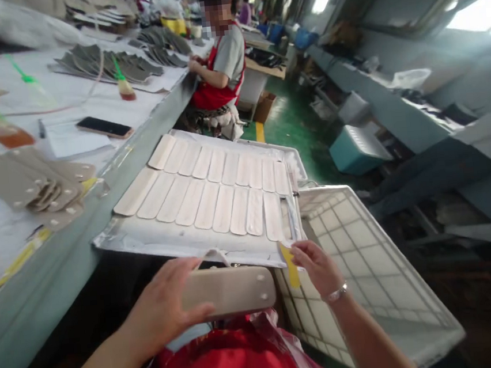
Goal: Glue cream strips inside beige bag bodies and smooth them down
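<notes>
My left hand (170,304) grips a beige leather strap piece (233,289) with rivet dots, held flat over my red apron. My right hand (316,267) pinches a yellow-handled brush or tool (290,265) at the near edge of a foil-lined tray (155,242). Two rows of pale beige strips (211,193) lie side by side on that tray.
A white wire-grid rack (366,265) lies to the right of the tray. On the long table at left are a stack of beige pieces (32,184), a phone (104,127) and glue brushes (6,132). Another person in a red apron (219,71) works further along.
</notes>
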{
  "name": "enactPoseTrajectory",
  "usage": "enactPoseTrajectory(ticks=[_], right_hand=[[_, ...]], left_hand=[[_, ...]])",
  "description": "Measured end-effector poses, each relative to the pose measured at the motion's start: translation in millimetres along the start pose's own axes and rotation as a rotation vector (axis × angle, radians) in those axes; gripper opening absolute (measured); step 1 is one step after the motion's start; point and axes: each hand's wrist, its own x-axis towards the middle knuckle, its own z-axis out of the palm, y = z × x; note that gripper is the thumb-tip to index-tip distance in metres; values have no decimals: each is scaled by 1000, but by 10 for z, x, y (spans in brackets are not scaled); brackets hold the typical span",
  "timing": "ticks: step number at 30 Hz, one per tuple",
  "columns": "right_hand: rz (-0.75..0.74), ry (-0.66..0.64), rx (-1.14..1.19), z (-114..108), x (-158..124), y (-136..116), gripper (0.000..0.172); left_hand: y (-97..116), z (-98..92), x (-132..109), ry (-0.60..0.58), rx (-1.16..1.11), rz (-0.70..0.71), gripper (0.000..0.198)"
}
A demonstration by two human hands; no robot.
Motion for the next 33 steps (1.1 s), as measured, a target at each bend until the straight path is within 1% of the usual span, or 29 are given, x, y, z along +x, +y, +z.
enactPoseTrajectory(ticks=[1,2,3,5,6,8,11,16,24,29,33], right_hand=[[68,-18,22,-77,-73,108,33],[119,-54,38,-98,-157,201,32],[152,-93,52,-77,-244,277,30],[182,-151,78,34,-397,381,28],[188,-170,90,96,-452,416,28],[188,-199,106,189,-512,470,26],[150,-218,65,233,-506,534,24],[85,-162,-36,231,-456,550,20],[85,-183,-62,247,-420,466,16],[85,-189,-148,273,-374,446,16],[59,-184,-216,312,-340,456,17]], left_hand=[[186,171,94,-40,20,148,72],[367,352,184,-102,35,270,81],[527,530,268,-146,54,339,87],[747,835,402,-206,105,365,92],[802,946,448,-218,131,347,91],[826,1079,499,-220,166,306,85],[777,1119,508,-196,170,266,80],[783,1108,508,-173,159,215,73],[839,1161,537,-145,157,197,67],[822,1154,532,-146,162,215,67],[847,1203,540,-146,150,203,63]])
